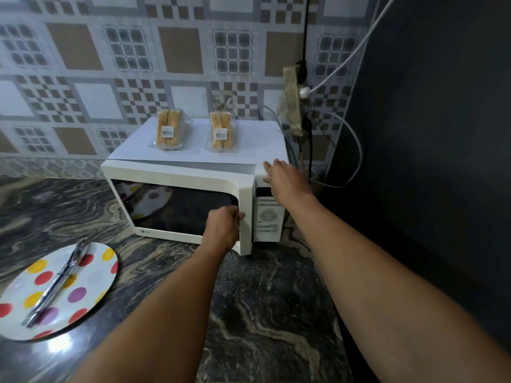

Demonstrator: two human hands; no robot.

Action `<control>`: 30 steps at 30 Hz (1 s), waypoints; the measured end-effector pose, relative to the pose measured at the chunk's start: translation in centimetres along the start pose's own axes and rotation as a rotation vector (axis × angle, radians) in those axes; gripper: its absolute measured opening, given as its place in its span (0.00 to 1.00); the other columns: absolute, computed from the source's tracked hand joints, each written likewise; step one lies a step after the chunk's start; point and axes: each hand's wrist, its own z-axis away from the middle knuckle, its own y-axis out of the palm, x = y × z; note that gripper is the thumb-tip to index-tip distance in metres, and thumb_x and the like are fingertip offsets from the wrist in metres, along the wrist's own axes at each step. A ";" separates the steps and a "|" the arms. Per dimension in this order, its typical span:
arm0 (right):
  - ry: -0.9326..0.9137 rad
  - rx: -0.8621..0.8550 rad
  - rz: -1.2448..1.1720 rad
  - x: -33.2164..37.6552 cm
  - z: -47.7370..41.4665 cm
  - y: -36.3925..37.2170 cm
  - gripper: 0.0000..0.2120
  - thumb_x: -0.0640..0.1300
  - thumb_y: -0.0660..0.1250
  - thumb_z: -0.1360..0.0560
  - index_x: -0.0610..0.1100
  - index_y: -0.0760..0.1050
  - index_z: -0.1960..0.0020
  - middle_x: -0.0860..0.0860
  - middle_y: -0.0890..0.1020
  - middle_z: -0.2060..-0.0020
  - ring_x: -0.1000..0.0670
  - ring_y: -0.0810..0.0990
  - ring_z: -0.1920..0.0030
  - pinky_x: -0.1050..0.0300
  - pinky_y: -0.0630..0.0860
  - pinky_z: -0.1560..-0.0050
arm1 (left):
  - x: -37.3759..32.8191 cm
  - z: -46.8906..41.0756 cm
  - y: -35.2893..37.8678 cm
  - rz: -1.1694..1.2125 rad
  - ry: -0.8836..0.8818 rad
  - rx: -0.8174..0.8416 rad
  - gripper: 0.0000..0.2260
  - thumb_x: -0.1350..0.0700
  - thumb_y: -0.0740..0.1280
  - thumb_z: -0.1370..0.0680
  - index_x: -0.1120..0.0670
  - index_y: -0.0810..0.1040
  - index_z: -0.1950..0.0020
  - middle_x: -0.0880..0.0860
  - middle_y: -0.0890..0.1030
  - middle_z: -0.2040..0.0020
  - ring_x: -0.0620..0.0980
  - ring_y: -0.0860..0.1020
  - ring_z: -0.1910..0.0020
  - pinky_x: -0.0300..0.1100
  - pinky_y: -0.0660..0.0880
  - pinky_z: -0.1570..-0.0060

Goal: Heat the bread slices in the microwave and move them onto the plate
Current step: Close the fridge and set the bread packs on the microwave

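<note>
A white microwave (177, 175) stands on the marbled counter against the tiled wall. Two clear packs of bread slices sit on its top, one at the left (168, 131) and one at the right (221, 132). My left hand (224, 226) grips the right edge of the microwave door, which stands slightly ajar. My right hand (282, 174) rests with straight fingers on the top right corner of the microwave, above the control panel (269, 217). A round white plate (94, 277) with coloured dots lies at the front left, with metal tongs (59, 280) lying across it.
A power strip (294, 98) with plugs and hanging cables is fixed to the wall right of the microwave. A dark panel (428, 134) fills the right side. The dark marbled counter (271, 299) stretches in front of the microwave.
</note>
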 end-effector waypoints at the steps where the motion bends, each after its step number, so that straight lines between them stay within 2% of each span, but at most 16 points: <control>1: -0.001 0.012 0.008 0.1 0.1 -0.2 0.19 0.42 0.57 0.16 0.41 0.65 0.25 0.41 0.74 0.36 0.41 0.74 0.37 0.50 0.72 0.48 | 0.1 0.3 -0.2 -0.001 0.005 0.005 0.15 0.61 0.64 0.18 0.63 0.74 0.64 0.53 0.79 0.66 0.45 0.74 0.70 0.39 0.73 0.69; 3: -0.002 0.034 0.018 0.3 0.2 -0.4 0.20 0.39 0.58 0.17 0.41 0.64 0.25 0.41 0.73 0.36 0.41 0.73 0.37 0.50 0.72 0.47 | 0.2 0.8 -0.5 -0.014 0.015 0.034 0.13 0.59 0.64 0.18 0.65 0.76 0.61 0.59 0.81 0.62 0.50 0.76 0.67 0.40 0.71 0.69; 5: -0.004 0.052 0.013 0.3 0.2 -0.5 0.23 0.36 0.59 0.18 0.41 0.62 0.24 0.41 0.71 0.35 0.41 0.72 0.36 0.50 0.72 0.45 | 0.3 1.4 -0.9 -0.052 0.029 0.051 0.14 0.57 0.64 0.18 0.64 0.76 0.60 0.60 0.81 0.62 0.52 0.76 0.66 0.40 0.67 0.71; 7: -0.001 0.086 0.002 0.2 0.2 -0.7 0.26 0.35 0.59 0.19 0.41 0.60 0.23 0.41 0.69 0.33 0.41 0.70 0.34 0.49 0.71 0.43 | 0.1 2.1 -1.6 -0.102 0.044 0.050 0.13 0.55 0.64 0.18 0.61 0.78 0.59 0.57 0.81 0.62 0.54 0.78 0.63 0.39 0.71 0.70; 8: -0.002 0.107 -0.006 0.2 0.2 -0.7 0.27 0.34 0.59 0.20 0.40 0.58 0.22 0.41 0.68 0.31 0.41 0.69 0.32 0.49 0.70 0.41 | -0.1 2.6 -2.1 -0.157 0.055 0.020 0.13 0.53 0.63 0.18 0.59 0.79 0.58 0.56 0.81 0.62 0.56 0.80 0.62 0.42 0.75 0.67; 10: -0.004 0.152 -0.028 0.1 0.2 -0.8 0.30 0.33 0.59 0.21 0.40 0.55 0.21 0.41 0.63 0.27 0.41 0.64 0.28 0.47 0.69 0.36 | -0.7 3.7 -3.3 -0.301 0.087 -0.137 0.12 0.51 0.61 0.19 0.55 0.77 0.58 0.53 0.81 0.62 0.58 0.79 0.62 0.47 0.74 0.64; 12: -0.005 0.193 -0.046 0.1 0.4 -0.9 0.32 0.33 0.58 0.21 0.41 0.50 0.19 0.41 0.57 0.22 0.42 0.58 0.24 0.46 0.66 0.32 | -1.8 4.5 -4.4 -0.364 0.157 -0.346 0.11 0.50 0.58 0.18 0.53 0.74 0.56 0.50 0.78 0.59 0.55 0.77 0.60 0.46 0.69 0.64; 15: -0.010 0.256 -0.062 -0.1 0.6 -1.1 0.35 0.33 0.58 0.20 0.41 0.45 0.19 0.43 0.50 0.20 0.43 0.52 0.21 0.44 0.61 0.26 | -3.6 3.9 -5.3 -0.359 0.316 -0.493 0.09 0.52 0.56 0.17 0.53 0.74 0.45 0.52 0.77 0.50 0.55 0.74 0.49 0.49 0.72 0.53; 17: -0.007 0.292 -0.069 0.0 0.8 -1.2 0.35 0.34 0.58 0.20 0.41 0.44 0.19 0.43 0.49 0.20 0.42 0.51 0.21 0.44 0.60 0.25 | -4.2 2.8 -5.3 -0.379 0.314 -0.371 0.16 0.50 0.54 0.16 0.50 0.72 0.31 0.53 0.76 0.35 0.56 0.72 0.34 0.52 0.70 0.37; 19: 0.003 0.306 -0.078 0.0 0.7 -1.4 0.35 0.34 0.57 0.20 0.41 0.44 0.19 0.44 0.48 0.20 0.43 0.50 0.21 0.43 0.59 0.25 | -4.2 2.4 -5.2 -0.414 0.247 -0.179 0.22 0.45 0.47 0.15 0.46 0.65 0.22 0.53 0.66 0.22 0.54 0.58 0.21 0.56 0.56 0.24; 21: 0.004 0.312 -0.079 0.0 0.6 -1.4 0.34 0.35 0.57 0.20 0.41 0.44 0.19 0.44 0.48 0.20 0.43 0.49 0.21 0.41 0.58 0.25 | -3.8 2.7 -4.9 -0.385 0.203 -0.073 0.25 0.41 0.43 0.15 0.43 0.59 0.19 0.51 0.56 0.18 0.51 0.47 0.19 0.58 0.47 0.23; 23: 0.010 0.316 -0.074 0.1 0.5 -1.1 0.34 0.36 0.56 0.20 0.42 0.45 0.19 0.44 0.49 0.20 0.42 0.50 0.21 0.38 0.58 0.25 | -3.4 3.2 -4.9 -0.359 0.199 -0.070 0.25 0.40 0.42 0.16 0.42 0.57 0.19 0.50 0.53 0.18 0.49 0.45 0.19 0.59 0.46 0.22; 26: 0.047 0.283 -0.079 0.7 0.2 -1.0 0.29 0.39 0.56 0.20 0.40 0.54 0.20 0.42 0.59 0.24 0.40 0.58 0.25 0.36 0.60 0.28 | -3.0 3.8 -5.2 -0.375 0.199 -0.107 0.24 0.40 0.43 0.16 0.41 0.60 0.20 0.49 0.57 0.18 0.49 0.49 0.19 0.60 0.50 0.22; 28: 0.081 0.270 -0.070 1.3 -0.1 -1.3 0.25 0.40 0.57 0.20 0.38 0.61 0.24 0.41 0.66 0.30 0.39 0.64 0.29 0.37 0.62 0.30 | -2.8 4.2 -5.8 -0.392 0.231 -0.165 0.23 0.41 0.45 0.15 0.41 0.67 0.24 0.48 0.65 0.21 0.50 0.56 0.20 0.58 0.57 0.25; 30: 0.087 0.284 -0.066 1.9 -0.3 -1.6 0.23 0.43 0.56 0.19 0.38 0.62 0.25 0.41 0.66 0.30 0.39 0.64 0.29 0.36 0.60 0.31 | -2.8 4.5 -6.6 -0.361 0.254 -0.239 0.19 0.44 0.50 0.15 0.44 0.76 0.32 0.48 0.75 0.29 0.50 0.67 0.27 0.53 0.65 0.32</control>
